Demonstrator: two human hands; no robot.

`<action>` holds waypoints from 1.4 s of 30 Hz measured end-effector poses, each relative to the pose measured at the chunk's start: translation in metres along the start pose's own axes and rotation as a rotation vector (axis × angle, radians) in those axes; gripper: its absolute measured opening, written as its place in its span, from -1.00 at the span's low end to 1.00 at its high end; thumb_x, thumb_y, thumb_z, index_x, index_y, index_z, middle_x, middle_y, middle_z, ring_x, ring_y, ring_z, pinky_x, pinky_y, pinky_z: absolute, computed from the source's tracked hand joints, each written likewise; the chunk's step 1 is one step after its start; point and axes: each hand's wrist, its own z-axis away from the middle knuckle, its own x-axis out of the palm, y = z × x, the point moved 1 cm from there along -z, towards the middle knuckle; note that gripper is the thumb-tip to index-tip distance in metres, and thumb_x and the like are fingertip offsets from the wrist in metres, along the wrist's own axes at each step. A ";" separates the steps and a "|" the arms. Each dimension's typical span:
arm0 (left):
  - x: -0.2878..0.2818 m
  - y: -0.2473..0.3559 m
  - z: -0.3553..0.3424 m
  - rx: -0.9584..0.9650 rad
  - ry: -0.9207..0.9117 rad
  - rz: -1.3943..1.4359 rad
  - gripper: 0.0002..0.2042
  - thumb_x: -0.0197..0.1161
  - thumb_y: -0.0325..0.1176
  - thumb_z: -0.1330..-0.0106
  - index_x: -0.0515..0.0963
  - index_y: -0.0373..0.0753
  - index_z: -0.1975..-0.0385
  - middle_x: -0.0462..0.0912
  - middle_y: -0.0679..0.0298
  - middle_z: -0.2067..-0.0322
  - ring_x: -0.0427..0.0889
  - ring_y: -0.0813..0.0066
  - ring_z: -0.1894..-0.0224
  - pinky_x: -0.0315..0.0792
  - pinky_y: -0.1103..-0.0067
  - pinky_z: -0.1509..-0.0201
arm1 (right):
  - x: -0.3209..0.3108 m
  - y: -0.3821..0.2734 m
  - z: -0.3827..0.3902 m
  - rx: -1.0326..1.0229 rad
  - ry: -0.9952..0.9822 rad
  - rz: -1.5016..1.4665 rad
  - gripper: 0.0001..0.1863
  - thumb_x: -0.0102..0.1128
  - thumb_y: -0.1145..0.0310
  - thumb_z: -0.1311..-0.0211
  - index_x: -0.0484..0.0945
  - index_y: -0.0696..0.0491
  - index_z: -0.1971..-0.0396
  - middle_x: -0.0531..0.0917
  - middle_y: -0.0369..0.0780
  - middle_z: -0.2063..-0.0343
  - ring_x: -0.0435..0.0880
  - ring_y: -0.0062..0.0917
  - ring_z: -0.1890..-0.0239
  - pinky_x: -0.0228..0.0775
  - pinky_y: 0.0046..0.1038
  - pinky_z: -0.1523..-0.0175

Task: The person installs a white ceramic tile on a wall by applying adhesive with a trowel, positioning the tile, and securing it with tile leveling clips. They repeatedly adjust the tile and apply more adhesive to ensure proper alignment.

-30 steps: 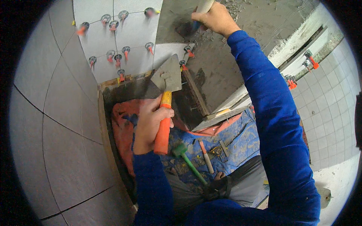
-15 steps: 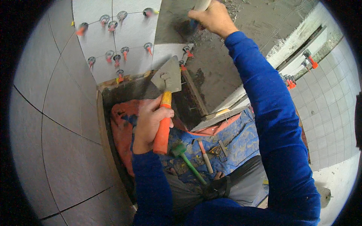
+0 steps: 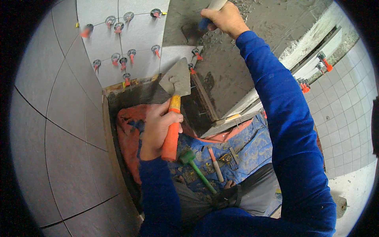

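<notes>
Left hand: left of centre, the person's left hand [image 3: 160, 126] is wrapped round the orange handle of a pointed trowel [image 3: 178, 79], thumb across it; the grey blade points far, with a small lump on its face.
Right hand: on the far side, the right hand [image 3: 228, 19] is closed round the pale handle of a second tool [image 3: 215, 5]. Its dark blade lies to the left of the fist, over grey mortar [image 3: 272, 23]; how firmly it presses I cannot tell.
Tiles and clips: far left, pale tiles [image 3: 140, 33] carry orange-and-black clips [image 3: 156, 13]; large grey tiles [image 3: 69, 158] line the left side.
Underfoot: on a rumpled blue sheet [image 3: 252, 136] lie a green mallet [image 3: 187, 157] and a hammer [image 3: 215, 166].
Could go wrong: a leftward swing of the second tool might knock a clip or smear a tile; tilting the pointed trowel could drop its lump; a step among the loose tools might cause a stumble.
Edges: the mortar meets the pale tiles on its left and a rough pale border [image 3: 308, 39] on its right; a wooden strip [image 3: 204, 96] runs near it.
Room: the right hand has widest sweep rightward over mortar; the left is more hemmed in, between the grey tiles and the wooden strip.
</notes>
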 end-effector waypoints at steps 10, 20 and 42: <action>-0.001 0.001 0.000 -0.008 -0.009 -0.049 -0.50 0.24 -0.32 -0.22 0.51 -0.26 -0.21 0.61 0.31 0.36 0.58 0.57 0.51 0.46 0.64 0.46 | 0.035 0.002 -0.006 -0.003 -0.071 0.366 -0.55 0.45 0.10 0.00 0.69 0.26 0.41 0.73 0.13 0.41 0.79 -0.06 0.26 0.59 -0.11 0.14; -0.002 -0.001 -0.003 0.000 0.005 0.007 -0.55 0.26 -0.41 -0.20 0.56 -0.37 -0.13 0.60 0.26 0.40 0.59 0.54 0.55 0.49 0.60 0.46 | 0.037 0.006 0.016 -0.083 -0.059 0.380 -0.60 0.41 0.06 -0.06 0.74 0.17 0.45 0.74 -0.11 0.60 0.80 -0.35 0.49 0.64 -0.32 0.23; 0.000 -0.001 -0.001 0.021 0.008 -0.019 -0.50 0.24 -0.41 -0.16 0.54 -0.38 -0.16 0.61 0.25 0.40 0.59 0.52 0.54 0.48 0.60 0.44 | 0.022 -0.016 0.014 -0.191 -0.107 0.142 -0.68 0.43 0.17 -0.12 0.74 0.13 0.29 0.76 -0.19 0.52 0.76 -0.49 0.57 0.62 -0.42 0.37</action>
